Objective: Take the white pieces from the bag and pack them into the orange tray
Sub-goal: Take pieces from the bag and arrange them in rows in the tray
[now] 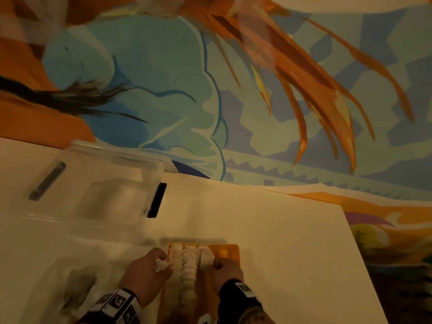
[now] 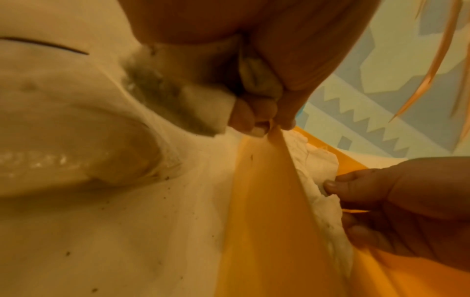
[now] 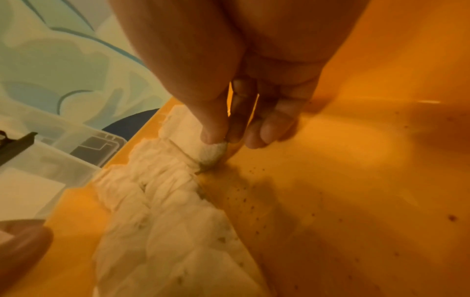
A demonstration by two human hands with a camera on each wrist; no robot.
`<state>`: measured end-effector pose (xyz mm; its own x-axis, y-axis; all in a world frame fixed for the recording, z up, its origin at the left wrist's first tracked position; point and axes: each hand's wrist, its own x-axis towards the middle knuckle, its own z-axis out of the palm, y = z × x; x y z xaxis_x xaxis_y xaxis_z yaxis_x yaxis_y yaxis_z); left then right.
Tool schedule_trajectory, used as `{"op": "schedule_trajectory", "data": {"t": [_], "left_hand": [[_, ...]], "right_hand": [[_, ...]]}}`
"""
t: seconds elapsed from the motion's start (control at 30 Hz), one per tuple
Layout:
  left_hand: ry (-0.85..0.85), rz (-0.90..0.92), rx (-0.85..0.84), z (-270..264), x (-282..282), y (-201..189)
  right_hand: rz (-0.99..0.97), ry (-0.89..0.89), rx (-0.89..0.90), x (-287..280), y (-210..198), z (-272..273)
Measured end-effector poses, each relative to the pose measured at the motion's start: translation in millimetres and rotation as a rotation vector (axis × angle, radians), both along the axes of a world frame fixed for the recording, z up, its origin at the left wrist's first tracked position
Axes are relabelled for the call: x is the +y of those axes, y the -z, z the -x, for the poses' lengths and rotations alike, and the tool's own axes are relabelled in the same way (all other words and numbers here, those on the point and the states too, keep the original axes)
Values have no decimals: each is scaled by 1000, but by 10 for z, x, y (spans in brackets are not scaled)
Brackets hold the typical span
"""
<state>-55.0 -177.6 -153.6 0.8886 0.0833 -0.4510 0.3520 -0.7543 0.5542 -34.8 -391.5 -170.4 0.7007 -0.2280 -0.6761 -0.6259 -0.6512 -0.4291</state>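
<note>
A smooth cream table (image 1: 268, 220) sits by a blue and orange painted wall (image 1: 163, 78). Soft, crinkly white pieces (image 1: 187, 260) line the orange tray (image 1: 230, 250). The right hand (image 1: 225, 270) pinches one; the left hand (image 1: 145, 274) holds another.

Black-and-white marker wristbands (image 1: 121, 305); right sleeve (image 1: 230, 298) apparently black.

Head cam overhead; wrist cams close, sharing orange tray (image 1: 230, 250).
</note>
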Motion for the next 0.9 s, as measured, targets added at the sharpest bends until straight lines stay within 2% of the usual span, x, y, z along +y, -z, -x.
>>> {"op": "schedule_trajectory", "data": {"t": [0.17,0.63,0.9], "left_hand": [[26,-15,-13,-30,27,51],[9,9,2,-58,18,59],[-46,51,7,-28,26,-19]], "right_hand": [[5,-49,14,45,33,-37],[23,-35,-27,70,119,-36],[-34,15,-54,79,-24,38]]}}
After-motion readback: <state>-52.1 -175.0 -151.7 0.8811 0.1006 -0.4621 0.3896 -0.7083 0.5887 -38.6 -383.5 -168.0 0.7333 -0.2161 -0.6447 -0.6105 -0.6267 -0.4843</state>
